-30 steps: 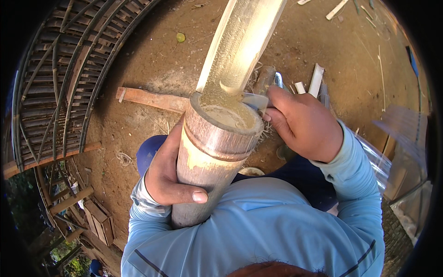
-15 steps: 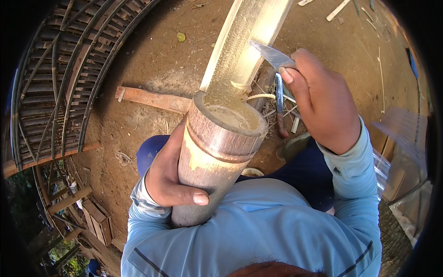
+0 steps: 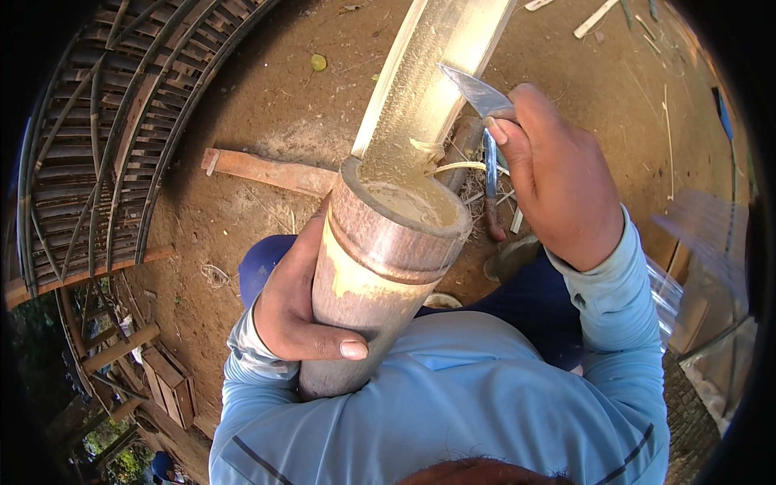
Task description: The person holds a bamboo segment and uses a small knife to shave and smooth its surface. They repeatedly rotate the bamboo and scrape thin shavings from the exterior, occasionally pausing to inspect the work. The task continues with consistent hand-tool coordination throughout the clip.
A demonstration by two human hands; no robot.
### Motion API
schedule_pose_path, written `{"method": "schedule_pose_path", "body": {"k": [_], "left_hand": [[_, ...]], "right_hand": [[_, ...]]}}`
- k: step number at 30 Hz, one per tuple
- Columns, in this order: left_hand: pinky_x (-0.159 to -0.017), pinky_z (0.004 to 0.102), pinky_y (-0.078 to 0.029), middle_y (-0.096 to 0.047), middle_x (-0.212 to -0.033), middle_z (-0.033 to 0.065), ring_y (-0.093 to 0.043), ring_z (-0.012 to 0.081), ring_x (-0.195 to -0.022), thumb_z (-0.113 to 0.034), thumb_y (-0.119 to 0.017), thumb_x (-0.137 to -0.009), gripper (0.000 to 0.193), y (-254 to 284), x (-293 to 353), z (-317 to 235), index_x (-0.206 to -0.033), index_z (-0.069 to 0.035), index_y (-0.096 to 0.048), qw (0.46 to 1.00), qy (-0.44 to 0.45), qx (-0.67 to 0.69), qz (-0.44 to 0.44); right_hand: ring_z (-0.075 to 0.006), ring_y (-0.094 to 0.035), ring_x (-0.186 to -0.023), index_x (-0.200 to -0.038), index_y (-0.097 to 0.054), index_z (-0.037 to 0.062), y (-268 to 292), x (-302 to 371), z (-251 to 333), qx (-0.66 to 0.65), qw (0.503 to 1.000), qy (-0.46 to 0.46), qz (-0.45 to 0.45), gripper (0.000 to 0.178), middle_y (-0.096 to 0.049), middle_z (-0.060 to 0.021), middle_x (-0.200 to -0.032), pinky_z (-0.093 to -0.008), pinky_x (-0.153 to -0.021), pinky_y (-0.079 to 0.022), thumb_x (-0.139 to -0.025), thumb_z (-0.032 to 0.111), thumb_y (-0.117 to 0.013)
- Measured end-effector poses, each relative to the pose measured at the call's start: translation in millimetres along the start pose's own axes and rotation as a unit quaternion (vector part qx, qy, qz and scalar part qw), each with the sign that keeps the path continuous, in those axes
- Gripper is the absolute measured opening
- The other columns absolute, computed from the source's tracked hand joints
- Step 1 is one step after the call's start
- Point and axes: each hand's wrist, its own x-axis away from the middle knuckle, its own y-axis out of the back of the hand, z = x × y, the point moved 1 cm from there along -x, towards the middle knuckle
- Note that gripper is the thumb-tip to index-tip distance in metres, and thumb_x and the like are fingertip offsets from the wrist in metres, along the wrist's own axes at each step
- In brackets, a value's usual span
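A thick piece of bamboo point(image 3: 380, 271) leans against my body, its lower end at my chest. Beyond its ring-shaped joint, one side is cut away, leaving a long pale trough that stretches to the far edge of the view. My left hand point(image 3: 303, 311) is wrapped round the lower bamboo, thumb across its front. In my right hand point(image 3: 558, 170) is a knife point(image 3: 478, 93), gripped close to its blade. The blade points left, over the right edge of the trough. A thin pale shaving point(image 3: 428, 149) curls at the trough's near right edge. The knife's handle is hidden in my fist.
A slatted bamboo frame point(image 3: 105, 137) stands at the left. On the dirt floor lie a wooden board point(image 3: 271, 171), a blade with a wooden handle point(image 3: 491, 182) and scattered strips point(image 3: 596, 18). Clear plastic sheeting point(image 3: 703, 242) hangs at the right, and a wooden box point(image 3: 170, 384) sits lower left.
My right hand has shifted slightly to the left and the knife's blade has tilted a little. My left hand and the bamboo stay nearly where they were.
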Motion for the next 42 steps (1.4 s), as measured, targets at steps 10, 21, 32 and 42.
{"method": "schedule_pose_path", "body": {"k": [10,21,32,42], "left_hand": [[-0.120,0.0435,-0.015,-0.030,-0.158,0.0208,-0.028,0.0309,-0.147,-0.028,-0.093,-0.057,0.124,-0.5,0.6,-0.6,-0.153,0.008,-0.023,1.000,0.007,-0.005,-0.007],[-0.120,0.0432,-0.017,-0.035,-0.155,0.0209,-0.031,0.0307,-0.145,-0.029,-0.093,-0.057,0.126,-2.3,-0.2,-2.0,-0.153,0.009,-0.022,1.000,0.013,-0.005,-0.015],[-0.119,0.0425,-0.019,-0.037,-0.154,0.0191,-0.033,0.0295,-0.144,-0.023,-0.093,-0.057,0.128,0.0,1.6,1.4,-0.155,0.007,-0.017,0.999,0.011,0.037,-0.008],[-0.119,0.0423,-0.021,-0.038,-0.153,0.0190,-0.035,0.0297,-0.143,-0.022,-0.093,-0.057,0.128,-0.1,0.7,1.2,-0.155,0.006,-0.016,0.999,0.001,0.037,-0.004]], "right_hand": [[-0.0473,-0.054,-0.066,-0.097,-0.046,0.0029,3.3,0.7,-1.4,-0.056,0.996,0.009,0.069,0.015,-0.052,-0.0233,-0.068,-0.0456,-0.055,-0.040,-0.101,0.016,-0.053],[-0.0468,-0.060,-0.070,-0.097,-0.050,0.0028,-4.1,15.2,7.0,-0.129,0.980,-0.009,0.153,0.018,-0.060,-0.0232,-0.071,-0.0535,-0.060,-0.045,-0.097,0.018,-0.059],[-0.0428,-0.059,-0.067,-0.097,-0.053,0.0063,6.0,11.2,0.6,-0.116,0.982,-0.008,0.150,0.017,-0.058,-0.0199,-0.071,-0.0486,-0.057,-0.044,-0.100,0.023,-0.054],[-0.0434,-0.056,-0.066,-0.095,-0.050,0.0033,-0.7,-1.8,0.8,-0.004,1.000,0.006,-0.011,0.015,-0.055,-0.0214,-0.073,-0.0432,-0.055,-0.043,-0.101,0.017,-0.054]]}}
